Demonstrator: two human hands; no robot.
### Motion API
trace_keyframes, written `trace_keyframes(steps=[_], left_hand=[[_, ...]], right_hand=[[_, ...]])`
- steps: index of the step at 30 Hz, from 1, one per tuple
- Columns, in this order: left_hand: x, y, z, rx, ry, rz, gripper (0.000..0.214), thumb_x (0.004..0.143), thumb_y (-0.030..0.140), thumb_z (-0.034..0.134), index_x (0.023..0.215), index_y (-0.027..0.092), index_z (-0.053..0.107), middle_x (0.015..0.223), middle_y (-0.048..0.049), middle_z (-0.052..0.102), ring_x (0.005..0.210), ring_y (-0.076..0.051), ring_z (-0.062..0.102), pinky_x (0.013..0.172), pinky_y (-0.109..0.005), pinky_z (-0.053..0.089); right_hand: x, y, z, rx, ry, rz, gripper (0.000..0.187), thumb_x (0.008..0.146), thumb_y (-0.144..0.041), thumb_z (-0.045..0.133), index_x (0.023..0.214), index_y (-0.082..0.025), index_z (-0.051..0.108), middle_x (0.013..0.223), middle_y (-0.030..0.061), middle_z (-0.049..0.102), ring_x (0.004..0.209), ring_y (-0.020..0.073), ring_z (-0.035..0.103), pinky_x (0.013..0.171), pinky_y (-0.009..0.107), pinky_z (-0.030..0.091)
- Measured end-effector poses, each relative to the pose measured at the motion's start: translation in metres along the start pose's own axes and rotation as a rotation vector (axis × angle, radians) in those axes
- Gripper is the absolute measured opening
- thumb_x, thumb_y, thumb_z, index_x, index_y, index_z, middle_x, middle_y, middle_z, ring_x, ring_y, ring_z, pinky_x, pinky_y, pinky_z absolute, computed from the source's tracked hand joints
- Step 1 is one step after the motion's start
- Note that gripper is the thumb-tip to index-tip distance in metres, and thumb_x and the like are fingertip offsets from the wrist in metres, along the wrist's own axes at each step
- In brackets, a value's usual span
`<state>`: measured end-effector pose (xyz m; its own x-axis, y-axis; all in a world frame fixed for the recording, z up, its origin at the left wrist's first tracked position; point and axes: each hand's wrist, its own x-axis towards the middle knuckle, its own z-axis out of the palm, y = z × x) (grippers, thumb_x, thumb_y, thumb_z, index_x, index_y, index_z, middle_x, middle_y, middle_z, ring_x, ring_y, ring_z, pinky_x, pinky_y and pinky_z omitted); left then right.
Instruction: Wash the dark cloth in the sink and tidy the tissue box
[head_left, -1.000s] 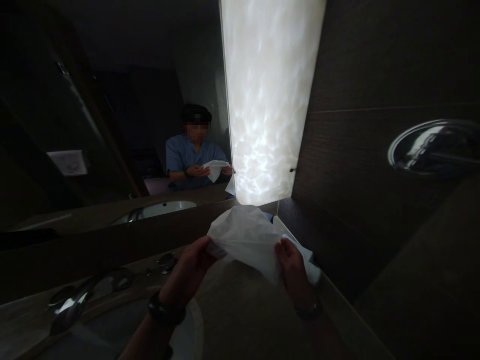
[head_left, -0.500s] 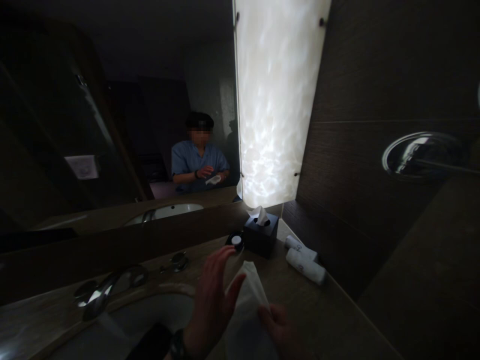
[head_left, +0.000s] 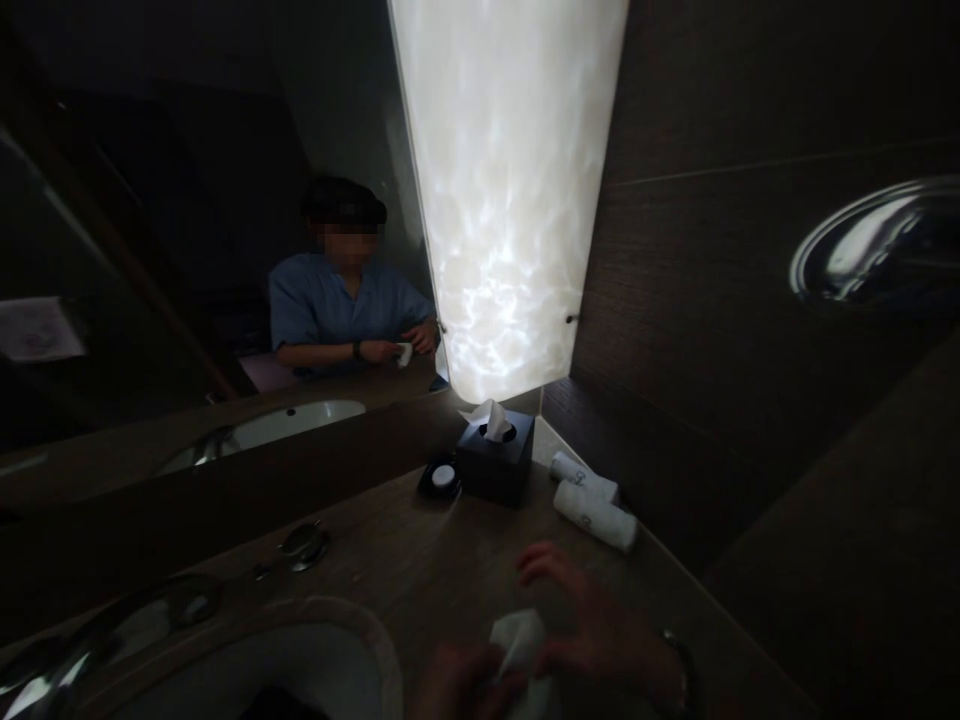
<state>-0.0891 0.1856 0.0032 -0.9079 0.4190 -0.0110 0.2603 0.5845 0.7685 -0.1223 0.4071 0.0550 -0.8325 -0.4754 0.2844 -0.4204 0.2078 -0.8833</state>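
Here, low at the near edge of the worktop (head_left: 450, 560), both hands meet on a small white folded tissue (head_left: 517, 640); the left hand (head_left: 457, 690) pinches its near-left side with fingers drawn narrow around the paper, though the dim light blurs exactly how far they wrap; the right hand (head_left: 600, 640) lies over the tissue's right side, its fingers (head_left: 540, 560) spread fairly wide and curved, with the lower ones touching the paper; a band or watch (head_left: 679, 665) sits at that wrist. Taking the black tissue box (head_left: 495, 465) as the landmark: the folded tissue is well in front of it, toward the person and slightly right; a white sheet (head_left: 489, 418) stands up out of the box's top opening; a small round black dish with a white centre (head_left: 441, 476) sits just beside the box on its left; two rolled white towels (head_left: 592, 505) lie just to its right, against the dark wall; the tall glowing marbled light panel (head_left: 502, 190) rises directly behind and above it; the sink basin (head_left: 315, 660) lies far to its front left, with a round metal knob (head_left: 302, 545) between; the mirror (head_left: 187, 250), left of the box and behind it, reflects a person in a blue shirt holding something white.
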Motion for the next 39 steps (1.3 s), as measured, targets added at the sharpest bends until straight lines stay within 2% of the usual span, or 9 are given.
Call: trace_keyframes(steps=[3, 8, 10, 12, 16, 20, 23, 31, 39], left_hand=[[0.035, -0.004, -0.018, 0.057, 0.084, 0.008, 0.041, 0.091, 0.047, 0.047, 0.077, 0.018, 0.071, 0.073, -0.0067, 0.068, 0.066, -0.019, 0.059, 0.063, -0.031, 0.046], [0.121, 0.020, -0.084, 0.426, 0.772, 0.434, 0.050, 0.094, 0.032, 0.053, 0.142, 0.020, 0.050, 0.155, -0.0151, 0.038, 0.144, -0.028, 0.035, 0.116, -0.051, 0.035], [0.163, 0.032, -0.100, 0.478, 0.697, 0.459, 0.050, 0.095, 0.030, 0.048, 0.144, 0.018, 0.048, 0.158, -0.0147, 0.033, 0.149, -0.029, 0.025, 0.120, -0.053, 0.028], [0.204, 0.039, -0.106, 0.427, 0.495, 0.382, 0.039, 0.093, 0.029, 0.043, 0.120, 0.014, 0.067, 0.134, -0.0191, 0.060, 0.133, -0.033, 0.048, 0.117, -0.055, 0.031], [0.250, 0.031, -0.117, 0.315, 0.322, 0.282, 0.040, 0.090, 0.041, 0.042, 0.071, 0.019, 0.069, 0.075, -0.0121, 0.071, 0.077, -0.028, 0.066, 0.092, -0.051, 0.049], [0.241, 0.009, -0.158, -0.105, 0.499, 0.187, 0.048, 0.083, 0.050, 0.046, 0.111, 0.015, 0.063, 0.108, -0.0141, 0.071, 0.093, -0.027, 0.068, 0.083, -0.040, 0.053], [0.220, -0.002, -0.179, -0.232, 0.693, 0.105, 0.053, 0.076, 0.051, 0.053, 0.113, 0.014, 0.060, 0.118, -0.0165, 0.065, 0.104, -0.030, 0.064, 0.096, -0.046, 0.047], [0.232, 0.000, -0.143, 0.124, 0.462, 0.142, 0.062, 0.078, 0.019, 0.050, 0.140, 0.011, 0.046, 0.122, -0.0178, 0.065, 0.113, -0.031, 0.059, 0.101, -0.049, 0.044], [0.260, -0.019, -0.149, 0.104, 0.581, 0.063, 0.027, 0.079, 0.031, 0.058, 0.092, 0.018, 0.077, 0.090, -0.0131, 0.069, 0.092, -0.029, 0.061, 0.089, -0.042, 0.047]], right_hand=[[0.020, 0.030, -0.021, 0.133, 0.127, 0.030, 0.033, 0.071, -0.049, 0.077, 0.065, -0.020, 0.064, 0.085, 0.0038, 0.067, 0.085, 0.0202, 0.064, 0.081, 0.035, 0.051], [0.035, 0.036, -0.099, 0.138, 1.086, -0.056, 0.033, 0.072, -0.046, 0.077, 0.072, -0.019, 0.060, 0.092, 0.0047, 0.062, 0.082, 0.0182, 0.060, 0.072, 0.033, 0.049], [0.042, 0.009, -0.124, -0.032, 1.377, -0.254, 0.027, 0.076, -0.040, 0.075, 0.077, -0.019, 0.059, 0.099, 0.0051, 0.060, 0.090, 0.0186, 0.060, 0.076, 0.034, 0.050], [0.059, -0.023, -0.130, -0.265, 1.493, -0.441, 0.021, 0.081, -0.033, 0.072, 0.079, -0.019, 0.057, 0.107, 0.0073, 0.057, 0.100, 0.0213, 0.058, 0.082, 0.039, 0.052], [0.121, -0.039, -0.084, -0.650, 1.110, -0.649, 0.003, 0.089, -0.019, 0.059, 0.089, -0.022, 0.057, 0.120, 0.0104, 0.057, 0.121, 0.0256, 0.054, 0.101, 0.048, 0.050], [0.180, 0.019, -0.024, -0.794, 0.405, -0.516, 0.021, 0.095, -0.013, 0.040, 0.103, -0.015, 0.060, 0.117, 0.0161, 0.066, 0.115, 0.0264, 0.060, 0.102, 0.044, 0.051], [0.206, 0.047, -0.010, -0.887, 0.156, -0.232, 0.025, 0.097, -0.017, 0.037, 0.105, -0.011, 0.060, 0.107, 0.0169, 0.069, 0.101, 0.0284, 0.066, 0.090, 0.043, 0.054], [0.267, 0.031, -0.056, -0.691, -0.028, 0.013, 0.015, 0.094, -0.020, 0.053, 0.095, -0.012, 0.066, 0.102, 0.0152, 0.073, 0.091, 0.0204, 0.067, 0.076, 0.028, 0.045], [0.226, 0.061, -0.052, -0.638, 0.425, -0.125, 0.049, 0.081, -0.016, 0.072, 0.126, -0.018, 0.053, 0.096, 0.0046, 0.072, 0.096, 0.0216, 0.064, 0.104, 0.044, 0.042]])
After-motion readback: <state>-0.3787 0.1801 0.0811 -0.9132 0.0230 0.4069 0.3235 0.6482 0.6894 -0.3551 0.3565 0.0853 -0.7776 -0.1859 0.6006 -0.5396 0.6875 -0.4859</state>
